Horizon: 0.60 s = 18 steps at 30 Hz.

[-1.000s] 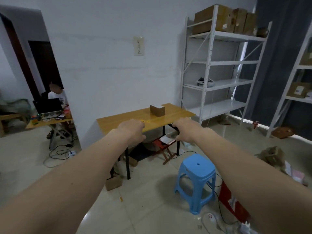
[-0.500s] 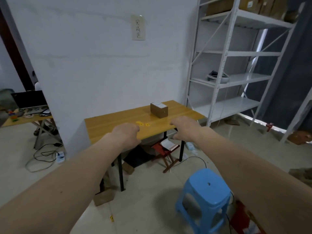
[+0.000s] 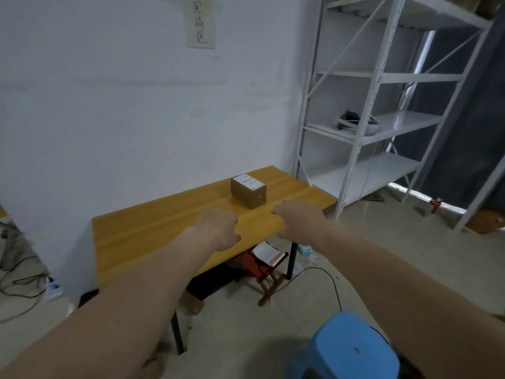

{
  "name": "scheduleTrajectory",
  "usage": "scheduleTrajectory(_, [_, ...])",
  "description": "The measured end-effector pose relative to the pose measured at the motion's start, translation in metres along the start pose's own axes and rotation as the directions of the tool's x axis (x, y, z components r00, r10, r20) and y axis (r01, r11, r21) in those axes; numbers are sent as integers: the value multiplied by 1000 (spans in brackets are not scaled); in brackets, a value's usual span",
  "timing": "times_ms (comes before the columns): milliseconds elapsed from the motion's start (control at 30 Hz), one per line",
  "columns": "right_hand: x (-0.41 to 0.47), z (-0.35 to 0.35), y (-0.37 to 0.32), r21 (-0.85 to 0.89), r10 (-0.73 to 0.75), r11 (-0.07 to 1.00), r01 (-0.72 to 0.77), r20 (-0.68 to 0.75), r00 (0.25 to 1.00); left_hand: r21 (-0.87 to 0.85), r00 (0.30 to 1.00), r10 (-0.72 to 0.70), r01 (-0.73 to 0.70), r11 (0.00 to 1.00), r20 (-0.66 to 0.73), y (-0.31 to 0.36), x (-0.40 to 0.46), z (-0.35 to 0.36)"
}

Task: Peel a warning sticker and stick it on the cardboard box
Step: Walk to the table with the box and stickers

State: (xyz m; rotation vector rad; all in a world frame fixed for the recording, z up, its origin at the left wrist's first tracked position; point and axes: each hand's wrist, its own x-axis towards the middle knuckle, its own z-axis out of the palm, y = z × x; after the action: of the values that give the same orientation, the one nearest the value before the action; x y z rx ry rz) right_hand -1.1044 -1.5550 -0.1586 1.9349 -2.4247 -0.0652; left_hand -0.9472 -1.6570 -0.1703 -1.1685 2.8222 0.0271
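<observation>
A small brown cardboard box (image 3: pixel 249 192) with a white label on top stands on the far right part of a yellow wooden table (image 3: pixel 142 236). Both my arms reach forward over the table's near edge. My left hand (image 3: pixel 218 228) is loosely curled, fingers bent, nothing seen in it. My right hand (image 3: pixel 296 217) is likewise curled and holds nothing visible; it hovers just in front and to the right of the box. The yellow stickers seen earlier on the table are hidden behind my left hand.
A white metal shelving rack (image 3: pixel 382 110) stands right of the table with a headset-like object (image 3: pixel 355 123) on one shelf. A blue plastic stool (image 3: pixel 352 348) sits near my feet. A red folding stool (image 3: pixel 266 269) and cables lie under the table.
I have moved closer to the table, which now looms larger. Both hands stay extended and curled. The yellow stickers have slipped out of sight behind my left hand.
</observation>
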Motion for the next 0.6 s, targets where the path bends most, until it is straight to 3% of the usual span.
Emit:
scheduleTrajectory(267, [124,36,62,24,-42,999,41,43,998,-21,998,-35,36,999,53,-12,134,18])
scheduleTrajectory(600, [279,51,161,19,-114,993,113,38,993,-165,997,-71,63,984,-42,2,294,16])
